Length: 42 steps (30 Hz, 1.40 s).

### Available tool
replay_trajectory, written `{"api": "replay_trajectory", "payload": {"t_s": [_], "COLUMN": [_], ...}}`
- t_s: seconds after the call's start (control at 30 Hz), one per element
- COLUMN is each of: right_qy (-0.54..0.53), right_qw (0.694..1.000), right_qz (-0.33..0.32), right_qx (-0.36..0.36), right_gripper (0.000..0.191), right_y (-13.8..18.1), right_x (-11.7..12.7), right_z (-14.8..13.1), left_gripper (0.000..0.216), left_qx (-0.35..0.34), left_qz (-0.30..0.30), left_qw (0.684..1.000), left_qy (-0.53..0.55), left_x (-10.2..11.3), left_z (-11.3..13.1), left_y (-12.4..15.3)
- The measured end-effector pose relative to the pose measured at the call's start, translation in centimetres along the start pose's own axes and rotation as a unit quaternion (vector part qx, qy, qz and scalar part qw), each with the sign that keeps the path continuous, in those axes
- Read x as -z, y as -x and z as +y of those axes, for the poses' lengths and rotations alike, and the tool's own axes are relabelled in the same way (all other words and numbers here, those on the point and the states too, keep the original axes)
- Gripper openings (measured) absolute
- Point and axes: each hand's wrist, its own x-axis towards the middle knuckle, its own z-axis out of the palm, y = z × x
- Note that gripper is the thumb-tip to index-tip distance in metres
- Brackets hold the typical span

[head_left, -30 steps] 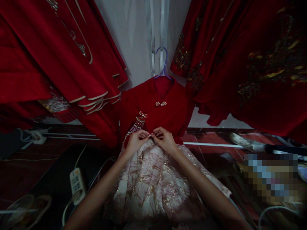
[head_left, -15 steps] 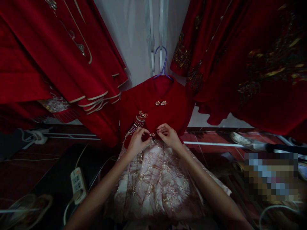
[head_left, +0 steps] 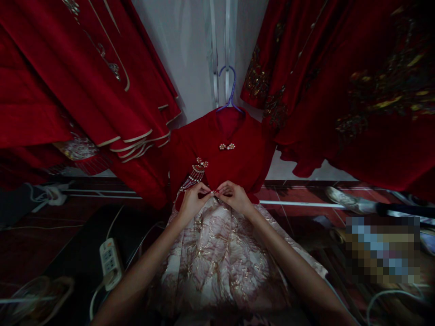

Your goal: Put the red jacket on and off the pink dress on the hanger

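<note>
A red top (head_left: 234,165) with a pale, gold-patterned skirt (head_left: 220,249) below it hangs from a purple hanger (head_left: 232,86). My left hand (head_left: 195,199) and my right hand (head_left: 235,195) meet at the top's lower front edge. Both pinch a small beaded clasp (head_left: 213,193) between thumb and fingers; the fingertips hide most of it. Another beaded clasp (head_left: 227,146) lies below the collar. Beside my left hand, a beaded tassel ornament (head_left: 197,170) hangs on the top's left side.
Red garments with light trim (head_left: 136,113) hang at left, and red embroidered garments (head_left: 306,113) at right. A white power strip (head_left: 111,262) lies on a dark surface at lower left. A thin white rail (head_left: 302,204) crosses low behind the skirt. A shoe (head_left: 343,199) shows at right.
My right hand has moved left and slightly down, so its fingertips now meet my left hand's at the lower clasp. The left hand has barely shifted.
</note>
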Motion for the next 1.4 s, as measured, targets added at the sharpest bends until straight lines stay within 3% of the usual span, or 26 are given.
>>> {"api": "replay_trajectory", "payload": {"t_s": [0.3,0.47,0.53,0.67,0.8,1.0,1.4], "right_qy": [-0.003,-0.029,-0.058,-0.156,-0.212,-0.259,-0.277], "right_qw": [1.0,1.0,0.998,0.978,0.957,0.941,0.935], "right_qz": [0.02,0.008,-0.01,-0.089,-0.137,-0.154,-0.14], "right_qx": [-0.008,-0.007,-0.02,-0.103,-0.145,-0.156,-0.172], "right_gripper": [0.02,0.024,0.024,0.026,0.028,0.025,0.025], "right_y": [0.2,0.1,-0.1,-0.4,-0.1,0.2,0.2], "right_x": [-0.2,-0.1,0.5,2.9,5.2,5.0,4.1], "right_z": [-0.2,-0.3,-0.4,-1.7,-3.1,-3.5,-3.5], "left_gripper": [0.016,0.024,0.03,0.035,0.03,0.024,0.023], "left_qx": [-0.006,0.045,0.076,0.148,0.181,0.235,0.239], "left_qz": [0.035,-0.033,-0.023,0.069,0.084,0.127,0.162], "left_qw": [0.999,0.997,0.992,0.952,0.901,0.842,0.845], "left_qy": [-0.013,0.061,0.1,0.26,0.384,0.469,0.45], "left_x": [-0.1,0.0,0.2,0.7,0.4,-0.3,-0.9], "left_z": [0.6,0.4,0.3,0.5,1.5,1.9,2.6], "left_y": [0.3,-0.3,-1.1,-3.5,-5.4,-5.7,-6.9]}}
